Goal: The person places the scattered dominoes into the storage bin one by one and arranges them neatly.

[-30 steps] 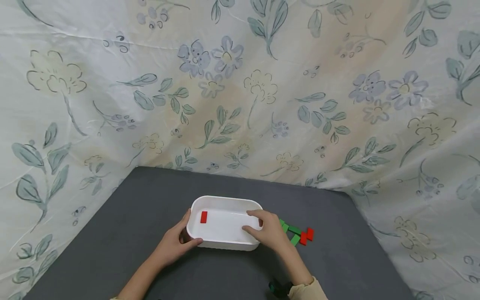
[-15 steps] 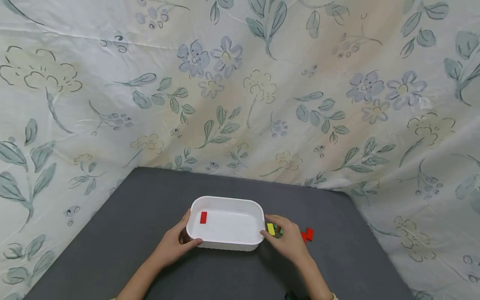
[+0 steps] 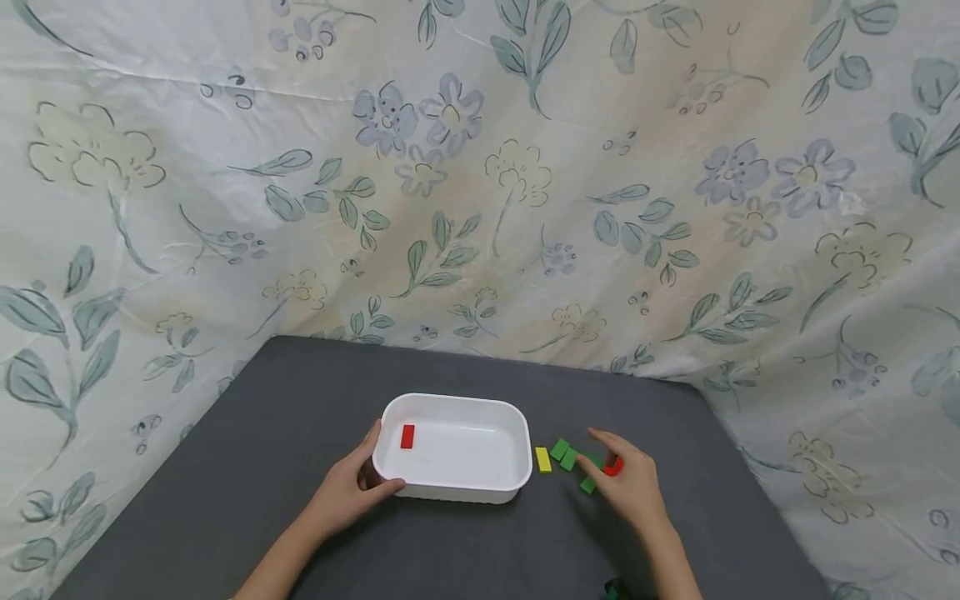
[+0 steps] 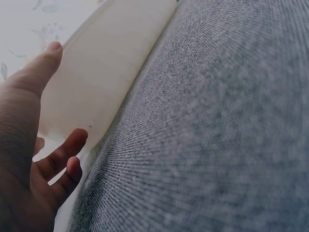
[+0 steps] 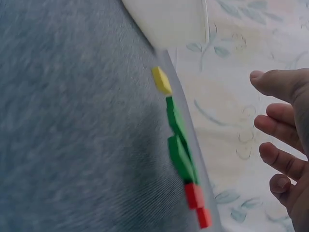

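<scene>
White, plastic-looking rectangular tray with rounded corners: stands upright on a dark grey woven cloth, its long axis running 9 to 3 o'clock, the 3 o'clock end slightly nearer the person. The left hand grips it at 8 o'clock, thumb at the near rim, other fingers around the end wall. Inside, toward 10 o'clock, one flat red rectangular block lies on the tray's base, long axis 12 to 6 o'clock, far end leaning slightly to 1. Outside at 3 o'clock, just beside the tray, a yellow rectangular block lies lengthwise from just short of 12 to just short of 6. Farther along that bearing lie green rectangular blocks in a loose cluster, with two red blocks, partly hidden in the head view. The right hand is over this cluster, thumb and fingers spread apart; contact with the blocks cannot be confirmed. A pale floral fabric hangs at 12.
</scene>
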Available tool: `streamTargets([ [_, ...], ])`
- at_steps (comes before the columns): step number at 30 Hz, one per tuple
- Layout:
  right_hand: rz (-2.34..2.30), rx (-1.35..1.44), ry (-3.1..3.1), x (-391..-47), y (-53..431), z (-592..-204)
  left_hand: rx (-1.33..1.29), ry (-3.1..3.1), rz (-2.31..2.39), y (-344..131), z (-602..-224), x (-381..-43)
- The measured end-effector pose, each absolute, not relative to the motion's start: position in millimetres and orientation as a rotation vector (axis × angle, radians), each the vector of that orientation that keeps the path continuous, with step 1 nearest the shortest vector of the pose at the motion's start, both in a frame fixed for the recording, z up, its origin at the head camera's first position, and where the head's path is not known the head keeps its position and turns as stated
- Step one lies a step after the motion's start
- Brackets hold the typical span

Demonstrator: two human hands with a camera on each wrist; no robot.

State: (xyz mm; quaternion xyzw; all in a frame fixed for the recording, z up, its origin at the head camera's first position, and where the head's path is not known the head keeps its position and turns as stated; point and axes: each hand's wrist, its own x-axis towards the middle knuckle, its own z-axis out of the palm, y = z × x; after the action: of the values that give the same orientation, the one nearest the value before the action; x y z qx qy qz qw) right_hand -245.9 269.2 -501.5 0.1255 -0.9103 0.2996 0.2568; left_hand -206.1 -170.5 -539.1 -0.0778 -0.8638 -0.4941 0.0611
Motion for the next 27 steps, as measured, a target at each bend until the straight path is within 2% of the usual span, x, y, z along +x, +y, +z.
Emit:
streamTargets([
  [17,0.784,0.076,-2.623,-247.7,326.0,-529.3,-0.256,-2.625,-1.452,-174.2,-540.9,-215.9],
  [27,0.839,-0.079,-2.757,-252.4,329.8,-539.3,-0.27,-2.632,-1.433,-176.1,-540.5,-217.0],
])
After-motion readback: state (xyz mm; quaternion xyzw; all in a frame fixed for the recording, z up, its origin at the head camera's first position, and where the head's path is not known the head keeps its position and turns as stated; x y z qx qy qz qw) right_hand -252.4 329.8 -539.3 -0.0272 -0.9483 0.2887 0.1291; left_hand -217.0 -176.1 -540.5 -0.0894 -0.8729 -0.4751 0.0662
